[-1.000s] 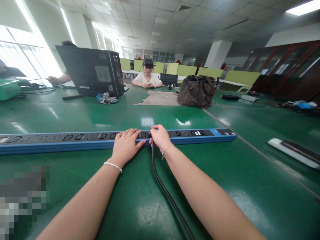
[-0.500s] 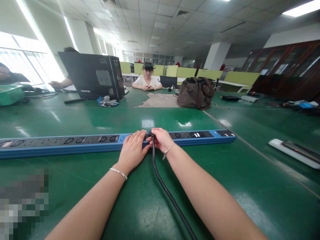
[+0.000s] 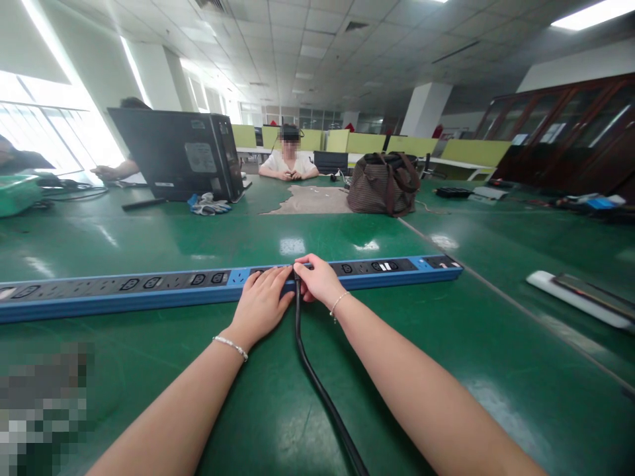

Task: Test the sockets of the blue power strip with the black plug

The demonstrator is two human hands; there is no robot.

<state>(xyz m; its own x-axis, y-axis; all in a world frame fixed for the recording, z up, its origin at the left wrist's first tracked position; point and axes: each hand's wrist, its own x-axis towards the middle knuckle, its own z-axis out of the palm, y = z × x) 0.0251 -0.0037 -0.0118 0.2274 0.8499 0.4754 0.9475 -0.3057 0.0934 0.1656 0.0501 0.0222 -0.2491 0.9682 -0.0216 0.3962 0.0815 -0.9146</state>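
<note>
Across the desk (image 3: 238, 430): power strip (image 3: 169, 295), sockets (image 3: 129, 284) up, with plug (image 3: 296, 272) held at it.
Left hand (image 3: 265, 297) laid over the strip, fingers extended and slightly parted, nothing seen gripped, as if for bracing; plug pinched in the closed fingers of the right hand (image 3: 320, 282), its seating hidden; cable (image 3: 309, 367) trailed towards the near side, perhaps left slack for free handling. Beyond: bag (image 3: 373, 188) stood upright, contents concealed; at the left edge, green bin (image 3: 17, 196), contents not made out.
</note>
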